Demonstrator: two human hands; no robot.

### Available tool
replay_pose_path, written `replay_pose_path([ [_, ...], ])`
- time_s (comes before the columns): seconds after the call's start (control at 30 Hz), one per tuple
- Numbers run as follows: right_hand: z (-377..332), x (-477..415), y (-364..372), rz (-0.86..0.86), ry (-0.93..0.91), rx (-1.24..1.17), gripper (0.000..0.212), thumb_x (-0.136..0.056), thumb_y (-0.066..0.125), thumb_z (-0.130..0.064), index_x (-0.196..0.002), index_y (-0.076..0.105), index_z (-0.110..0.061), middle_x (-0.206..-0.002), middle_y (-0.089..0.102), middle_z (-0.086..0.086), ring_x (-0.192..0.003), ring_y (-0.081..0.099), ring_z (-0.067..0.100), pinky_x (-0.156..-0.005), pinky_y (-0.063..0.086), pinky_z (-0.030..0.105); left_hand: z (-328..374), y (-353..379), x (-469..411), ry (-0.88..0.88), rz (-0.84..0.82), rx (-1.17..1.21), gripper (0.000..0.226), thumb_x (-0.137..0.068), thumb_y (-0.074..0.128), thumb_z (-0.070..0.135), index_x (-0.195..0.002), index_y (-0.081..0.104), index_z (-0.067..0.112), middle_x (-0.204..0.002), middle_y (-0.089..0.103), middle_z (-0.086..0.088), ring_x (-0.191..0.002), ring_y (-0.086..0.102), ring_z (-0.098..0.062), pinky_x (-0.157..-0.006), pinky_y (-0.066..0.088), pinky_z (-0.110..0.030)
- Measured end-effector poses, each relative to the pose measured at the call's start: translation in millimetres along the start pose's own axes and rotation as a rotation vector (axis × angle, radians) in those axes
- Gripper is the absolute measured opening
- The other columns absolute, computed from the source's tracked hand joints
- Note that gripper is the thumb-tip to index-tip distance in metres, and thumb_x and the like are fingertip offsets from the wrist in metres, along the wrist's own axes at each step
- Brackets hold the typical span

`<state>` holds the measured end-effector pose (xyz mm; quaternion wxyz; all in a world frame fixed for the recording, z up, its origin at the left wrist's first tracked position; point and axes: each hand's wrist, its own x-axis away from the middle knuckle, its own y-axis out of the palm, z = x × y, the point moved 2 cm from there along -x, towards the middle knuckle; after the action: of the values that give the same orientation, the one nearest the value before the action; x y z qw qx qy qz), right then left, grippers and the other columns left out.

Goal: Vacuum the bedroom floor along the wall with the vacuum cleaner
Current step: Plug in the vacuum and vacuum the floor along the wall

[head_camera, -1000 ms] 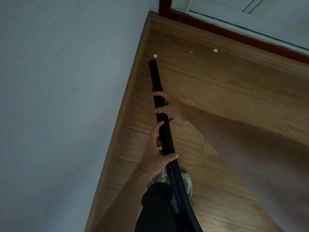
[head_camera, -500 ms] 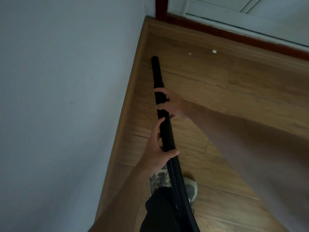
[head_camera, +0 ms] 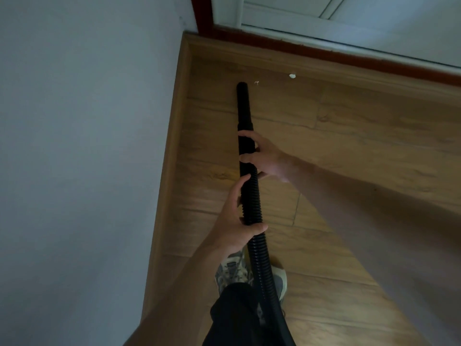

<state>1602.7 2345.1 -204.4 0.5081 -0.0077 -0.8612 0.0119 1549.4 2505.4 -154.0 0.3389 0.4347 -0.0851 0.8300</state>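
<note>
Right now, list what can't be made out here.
- Vacuum body: the hose leaves the bottom edge of the head view.
- Nozzle mouth: faces away.
- The two white bits: too small to identify.
- Left hand's fingers: behind the hose.
- Shoe: partly behind trouser leg.

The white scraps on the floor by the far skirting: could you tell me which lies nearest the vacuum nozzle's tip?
The smaller, thinner scrap, just right of the nozzle tip. The rounder scrap lies farther right.
</note>
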Motion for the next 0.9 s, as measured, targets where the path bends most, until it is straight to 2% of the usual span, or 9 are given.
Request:
replay_pose_path([
  [0.23,5.9,2.2,-15.1,0.057,0.023,-0.054,0.060,-0.097,0.058,-0.011,-0.141,0.040,-0.048,-0.109,0.055,-0.004,-0.095,0.062,0.016,-0.059,0.056,0.027,6.7,6.7,-9.9,-0.003,-0.046,-0.068,0.099,-0.074,0.080,0.002,-0.133,0.031,0.064,-0.148,0.034,0.013,-0.136,0.034,-0.011,-0.103,0.050,-0.044],
  [0.33,7.2,1.7,-18.8,0.073,0.017,-0.079,0.061,-0.096,0.059,-0.011,-0.141,0.040,-0.048,-0.114,0.056,0.000,-0.095,0.063,0.018,-0.062,0.058,0.030,8.9,8.3,-12.3,-0.001,-0.052,-0.074,0.099,-0.074,0.079,0.000,-0.132,0.032,0.065,-0.147,0.035,0.014,-0.136,0.038,-0.014,-0.101,0.051,-0.043],
  [0.5,9.0,1.0,-24.7,0.085,0.004,-0.110,0.060,-0.096,0.059,-0.011,-0.140,0.041,-0.047,-0.115,0.058,0.000,-0.097,0.064,0.020,-0.072,0.061,0.037,11.7,9.8,-17.8,-0.026,-0.070,-0.076,0.100,-0.073,0.080,0.001,-0.129,0.033,0.069,-0.144,0.038,0.010,-0.128,0.049,-0.031,-0.100,0.051,-0.049],
  [0.77,8.7,4.1,-43.3,0.128,-0.006,-0.119,0.059,-0.096,0.057,-0.010,-0.140,0.040,-0.046,-0.112,0.057,-0.002,-0.095,0.062,0.015,-0.071,0.058,0.034,20.1,19.6,-30.9,-0.016,-0.090,-0.109,0.100,-0.073,0.080,0.000,-0.128,0.034,0.070,-0.145,0.036,0.009,-0.132,0.044,-0.028,-0.103,0.048,-0.050],
  [0.9,11.0,4.9,-51.8,0.135,-0.008,-0.131,0.060,-0.096,0.058,-0.010,-0.140,0.040,-0.045,-0.109,0.057,-0.004,-0.097,0.064,0.018,-0.077,0.061,0.039,21.6,24.3,-37.0,0.003,-0.100,-0.142,0.101,-0.070,0.082,0.005,-0.133,0.032,0.066,-0.147,0.038,0.007,-0.134,0.041,-0.023,-0.106,0.044,-0.051],
])
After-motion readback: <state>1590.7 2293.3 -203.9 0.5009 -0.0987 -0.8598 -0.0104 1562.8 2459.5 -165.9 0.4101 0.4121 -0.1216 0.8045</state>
